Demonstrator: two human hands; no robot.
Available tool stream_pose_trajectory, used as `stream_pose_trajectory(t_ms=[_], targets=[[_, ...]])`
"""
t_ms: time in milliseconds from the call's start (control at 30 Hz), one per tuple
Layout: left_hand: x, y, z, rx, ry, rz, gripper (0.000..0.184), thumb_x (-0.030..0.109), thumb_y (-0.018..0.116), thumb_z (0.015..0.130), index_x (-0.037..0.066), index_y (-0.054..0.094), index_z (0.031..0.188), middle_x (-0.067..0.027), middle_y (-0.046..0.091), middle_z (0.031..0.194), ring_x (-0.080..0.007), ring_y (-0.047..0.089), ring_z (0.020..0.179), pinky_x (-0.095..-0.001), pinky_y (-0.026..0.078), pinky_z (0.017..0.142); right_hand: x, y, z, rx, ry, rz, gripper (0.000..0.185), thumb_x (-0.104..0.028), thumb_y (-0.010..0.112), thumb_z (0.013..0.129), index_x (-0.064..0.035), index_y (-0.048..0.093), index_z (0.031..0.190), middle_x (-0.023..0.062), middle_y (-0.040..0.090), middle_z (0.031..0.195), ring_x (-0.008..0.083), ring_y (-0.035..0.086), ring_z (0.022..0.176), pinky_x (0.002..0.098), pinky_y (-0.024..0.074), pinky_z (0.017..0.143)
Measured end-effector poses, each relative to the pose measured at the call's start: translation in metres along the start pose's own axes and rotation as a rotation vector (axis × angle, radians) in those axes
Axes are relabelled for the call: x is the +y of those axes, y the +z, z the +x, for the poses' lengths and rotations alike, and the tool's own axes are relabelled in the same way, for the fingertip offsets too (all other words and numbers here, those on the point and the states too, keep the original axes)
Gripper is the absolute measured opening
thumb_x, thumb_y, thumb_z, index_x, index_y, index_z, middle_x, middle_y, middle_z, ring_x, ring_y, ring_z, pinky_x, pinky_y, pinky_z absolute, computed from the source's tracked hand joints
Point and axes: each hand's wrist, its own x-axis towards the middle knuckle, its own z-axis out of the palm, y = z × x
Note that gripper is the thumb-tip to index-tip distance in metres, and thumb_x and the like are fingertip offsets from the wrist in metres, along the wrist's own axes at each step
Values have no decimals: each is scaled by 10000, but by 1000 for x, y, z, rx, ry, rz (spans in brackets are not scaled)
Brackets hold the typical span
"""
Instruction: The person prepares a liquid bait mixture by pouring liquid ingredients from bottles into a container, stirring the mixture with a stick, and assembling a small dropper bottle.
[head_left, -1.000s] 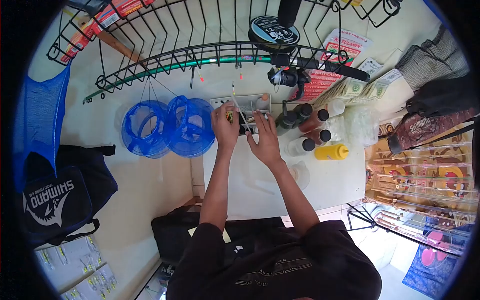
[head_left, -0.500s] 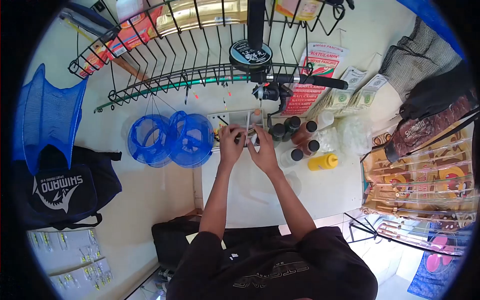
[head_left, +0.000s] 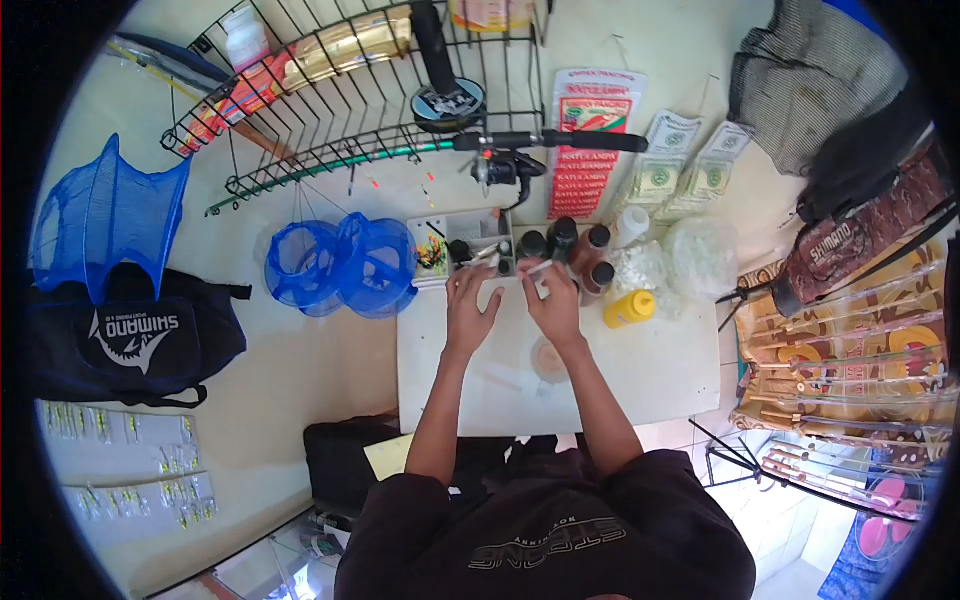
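Observation:
A white compartment tray [head_left: 492, 222] with small colourful items lies at the back of the white table [head_left: 480, 395]. My left hand [head_left: 472, 308] is at the tray's front edge, its thumb apart from the fingers; nothing shows in it. Beside it my right hand [head_left: 550, 300] pinches a thin white stick-like piece [head_left: 541, 267] between thumb and fingers. Dark-capped bottles [head_left: 598, 238] stand just beyond my right hand, and a yellow squeeze bottle [head_left: 629, 309] is to its right. A round translucent object [head_left: 548, 360] lies in front of my right wrist.
Above hang a black wire rack [head_left: 340, 150] and a fishing rod with a reel [head_left: 505, 170]. Blue mesh nets [head_left: 375, 265] hang left of the tray. Clear plastic bags [head_left: 698, 258] sit at the right. Red bait packets [head_left: 590, 150] hang on the wall.
My hands, earlier together over the tray, have moved apart; the right now holds the white piece near the bottles. The view has shifted right.

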Motion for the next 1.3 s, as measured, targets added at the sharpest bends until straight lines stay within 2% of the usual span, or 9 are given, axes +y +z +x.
stream_pose_trajectory(t_ms=[233, 333, 533, 700, 833, 933, 1067, 1233, 1300], targets=[[38, 42, -39, -65, -114, -11, 513, 214, 685, 864, 41, 501, 1310, -154, 554, 1288, -381, 414, 1235, -464, 339, 1063, 13, -73, -7, -10, 131, 236, 163, -56, 627, 914, -31, 535, 1046, 80, 668, 910, 189, 672, 807, 293, 496, 632], [47, 58, -63, -117, -108, 7, 589, 237, 688, 862, 34, 442, 1358, -186, 507, 1338, -399, 399, 1255, -475, 322, 1083, 27, -99, -16, -36, 158, 313, 145, -57, 556, 967, -26, 483, 1088, 97, 681, 957, 155, 672, 882, 284, 498, 702], [68, 78, -112, -90, -125, 41, 918, 311, 745, 811, -17, 209, 1481, -225, 318, 1502, -442, 283, 1376, -487, 259, 1147, 33, -151, -36, 4, 153, 345, 129, -93, 512, 1001, -25, 438, 1082, 127, 695, 970, 165, 670, 892, 284, 482, 720], [102, 82, -145, -267, -463, 174, 1107, 379, 817, 734, -7, 124, 1506, -207, 260, 1541, -428, 247, 1409, -512, 266, 1138, 53, -183, -51, -66, 168, 260, 165, -148, 535, 998, -24, 455, 1071, 127, 715, 959, 194, 682, 870, 302, 477, 686], [95, 100, -168, -227, -533, 215, 1056, 373, 811, 747, 10, 166, 1501, -177, 327, 1521, -408, 265, 1406, -513, 287, 1120, 56, -203, -62, -189, 182, 255, 180, -157, 551, 990, -25, 457, 1066, 109, 717, 985, 207, 684, 849, 310, 479, 684], [97, 106, -173, -111, -606, 228, 887, 312, 777, 796, 18, 282, 1470, -157, 493, 1409, -362, 295, 1405, -494, 308, 1102, 61, -207, -67, -231, 172, 223, 156, -161, 575, 977, -29, 528, 1046, 89, 712, 996, 230, 678, 819, 319, 484, 687], [98, 104, -173, -88, -601, 265, 839, 301, 775, 799, 35, 331, 1459, -166, 550, 1346, -371, 363, 1368, -486, 320, 1093, 60, -209, -72, -252, 78, 118, 106, -159, 657, 916, -65, 652, 964, 82, 694, 934, 258, 651, 823, 339, 499, 714], [90, 87, -160, -199, -451, 344, 667, 273, 761, 802, 92, 496, 1387, -134, 626, 1254, -337, 458, 1308, -463, 346, 1071, 60, -210, -64, -260, -29, -25, 85, -124, 716, 838, -88, 692, 911, 87, 682, 895, 265, 625, 895, 355, 500, 791], [87, 78, -152, -235, -383, 367, 644, 259, 756, 799, 105, 515, 1377, -121, 634, 1246, -319, 467, 1303, -452, 341, 1075, 58, -215, -61, -417, 65, -56, 90, -104, 722, 806, -95, 697, 893, 89, 683, 899, 269, 619, 927, 354, 491, 832]])
